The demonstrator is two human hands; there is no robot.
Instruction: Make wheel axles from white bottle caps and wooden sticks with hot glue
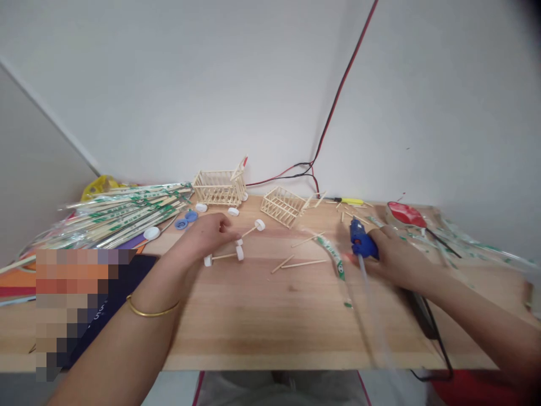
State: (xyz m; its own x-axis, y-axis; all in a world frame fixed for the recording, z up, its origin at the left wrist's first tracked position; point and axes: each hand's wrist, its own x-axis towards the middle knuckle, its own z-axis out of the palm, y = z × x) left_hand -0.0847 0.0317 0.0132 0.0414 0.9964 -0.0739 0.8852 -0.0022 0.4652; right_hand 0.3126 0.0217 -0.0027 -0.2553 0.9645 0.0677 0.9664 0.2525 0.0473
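Observation:
My left hand rests on the wooden table, fingers curled at a small stick axle with white cap wheels; a second stick with a white wheel lies just beyond the fingertips. Whether the fingers grip anything is unclear. My right hand is closed around a blue glue gun, whose clear glue stick trails back toward me. Loose wooden sticks lie between my hands.
Two small stick-built baskets stand at the back by the wall. A heap of wrapped chopsticks fills the left. Blue and white bottle caps lie near it. Red and black wires run up the wall. A red object sits far right.

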